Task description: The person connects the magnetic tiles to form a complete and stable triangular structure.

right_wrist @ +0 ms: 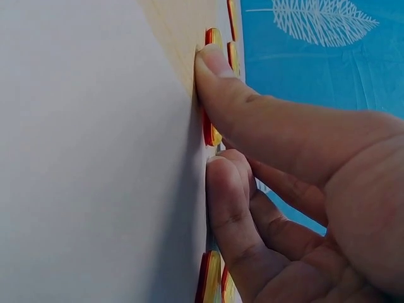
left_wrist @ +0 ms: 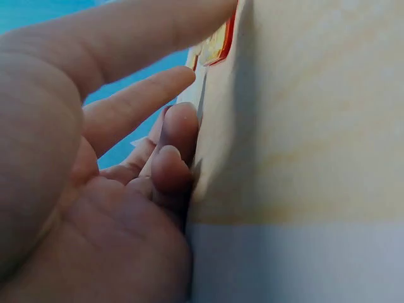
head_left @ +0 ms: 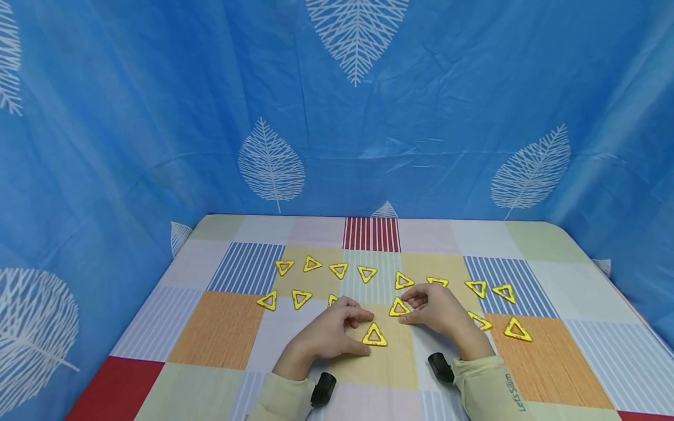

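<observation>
Lying under both my hands, the patchwork cloth [head_left: 216,386] could bunch up and shift everything if I drag my palms. My hands are close together, so they could bump if both move in. My left hand [head_left: 329,333] is spread, with thumb and pointing finger apart on two sides of the left triangle [head_left: 375,342]. My right hand [head_left: 442,310] is tighter, with its thumb and a finger pinching the side of the right triangle [head_left: 394,307]. Both yellow triangles look flat on the cloth, between my hands. They look thin, so the right one could slip out if I pinch too near its edge. The left one could turn crooked if my thumb nudges it.

Smaller bits are hard to see. My right wrist hides some of one triangle [head_left: 481,318]. Beyond my right fingers, another triangle [head_left: 437,280] is part covered. Beyond my left knuckles, only a bit of a third triangle [head_left: 330,299] peeks out. I can't tell if my left fingertips touch the left triangle. By my right thumb there's a tiny red edge [right_wrist: 207,129], but my thumb blocks its middle.
</observation>
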A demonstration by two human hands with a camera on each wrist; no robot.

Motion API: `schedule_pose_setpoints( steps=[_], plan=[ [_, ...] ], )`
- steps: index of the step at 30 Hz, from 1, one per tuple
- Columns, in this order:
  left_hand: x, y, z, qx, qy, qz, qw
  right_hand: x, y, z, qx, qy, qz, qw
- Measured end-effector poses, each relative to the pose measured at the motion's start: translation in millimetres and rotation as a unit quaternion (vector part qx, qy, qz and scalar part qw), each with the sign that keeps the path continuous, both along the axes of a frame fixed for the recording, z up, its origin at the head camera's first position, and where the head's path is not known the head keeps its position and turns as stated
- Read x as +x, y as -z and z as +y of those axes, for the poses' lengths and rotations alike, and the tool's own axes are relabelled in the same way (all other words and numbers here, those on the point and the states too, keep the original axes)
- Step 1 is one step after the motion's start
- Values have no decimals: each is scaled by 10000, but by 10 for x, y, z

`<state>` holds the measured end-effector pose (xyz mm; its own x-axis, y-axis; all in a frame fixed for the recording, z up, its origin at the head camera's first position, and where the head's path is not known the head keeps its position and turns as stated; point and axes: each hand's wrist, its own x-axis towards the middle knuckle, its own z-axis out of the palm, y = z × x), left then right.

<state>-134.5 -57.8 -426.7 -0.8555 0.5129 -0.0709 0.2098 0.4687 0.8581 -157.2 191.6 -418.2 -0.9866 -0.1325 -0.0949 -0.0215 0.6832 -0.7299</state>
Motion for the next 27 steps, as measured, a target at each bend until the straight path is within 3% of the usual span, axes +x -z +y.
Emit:
schedule_pose_setpoints(
  steps=[6, 14, 24, 27],
  plan=[
    [-16, 24, 24, -116, -16, 10, 9999, -2, -22, 27, -78, -95, -50, 9999],
    [-121, -13, 54, -807, 253, 153, 9963, 2, -81, 97, -212, -324, -247, 9989],
    [-135, -87, 87, -1314, 533, 329, 9894, -9, -58, 69, -163, -128, -271, 9994],
    [-129, -77, 90, -1241, 437, 390, 9905, -8, -50, 72, -159, -127, -258, 9995]
  ],
)
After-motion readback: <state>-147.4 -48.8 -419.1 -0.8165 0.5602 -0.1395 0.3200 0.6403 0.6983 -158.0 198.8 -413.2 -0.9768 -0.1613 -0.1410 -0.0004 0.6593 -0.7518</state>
